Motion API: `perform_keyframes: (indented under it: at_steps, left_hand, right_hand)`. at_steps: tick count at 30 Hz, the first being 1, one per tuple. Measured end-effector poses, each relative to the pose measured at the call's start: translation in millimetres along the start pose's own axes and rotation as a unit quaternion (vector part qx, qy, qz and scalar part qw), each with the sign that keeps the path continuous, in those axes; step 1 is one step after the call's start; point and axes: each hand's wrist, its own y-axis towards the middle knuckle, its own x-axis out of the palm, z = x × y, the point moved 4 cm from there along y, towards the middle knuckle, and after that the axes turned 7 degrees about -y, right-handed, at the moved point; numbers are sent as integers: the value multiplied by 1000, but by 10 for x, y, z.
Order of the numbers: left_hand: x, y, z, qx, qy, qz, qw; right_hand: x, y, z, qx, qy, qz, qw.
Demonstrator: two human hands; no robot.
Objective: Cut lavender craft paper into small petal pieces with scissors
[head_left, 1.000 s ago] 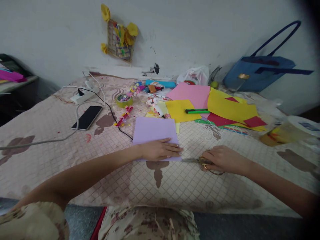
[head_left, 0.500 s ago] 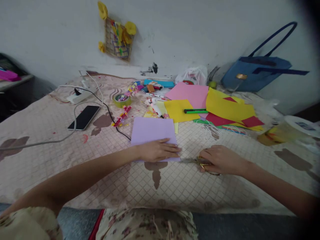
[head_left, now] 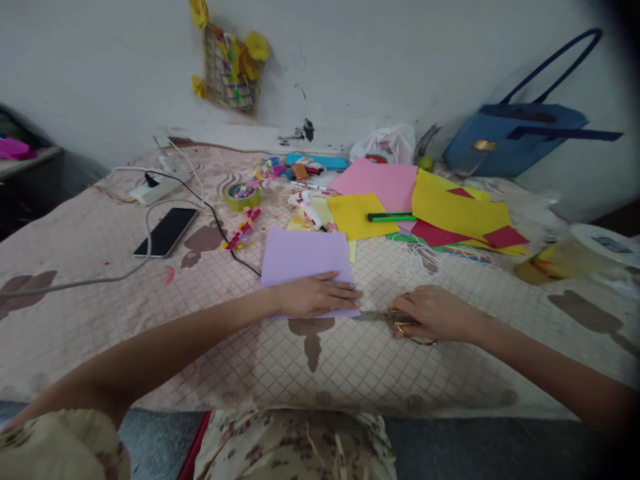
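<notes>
A sheet of lilac paper lies on the patterned tablecloth in front of me. Across its lower right part rests my left hand, flat with the fingers stretched out, pressing on the paper. My right hand is closed round the gold handles of a pair of scissors. Their blades point left and reach the paper's lower right corner, close to my left fingertips. How far the blades are parted I cannot tell.
Behind the lilac sheet lie yellow paper, pink paper, a green pen and white string. On the left are a phone, cables and a tape roll. A plastic jar stands right; a blue bag leans behind.
The scissors and my right hand have shifted slightly left, bringing the blade tips onto the paper's corner. My left hand stays flat on the sheet. The camera view has tilted slightly.
</notes>
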Motion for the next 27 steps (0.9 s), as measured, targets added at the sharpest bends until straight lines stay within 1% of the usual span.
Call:
perform_keyframes:
  at_steps: [5, 12, 18, 27]
  left_hand:
    - [6, 4, -10, -11, -12, -9, 1000]
    - [17, 9, -32, -11, -26, -8, 1000]
    - [16, -2, -28, 4, -16, 11, 1000]
    - [16, 0, -18, 12, 0, 12, 1000]
  right_hand:
    - [6, -12, 2, -4, -13, 12, 1000]
    - [11, -13, 21, -3, -16, -5, 1000]
    - [-15, -5, 13, -2, 2, 2, 1000]
    - [33, -6, 12, -11, -16, 7, 1000]
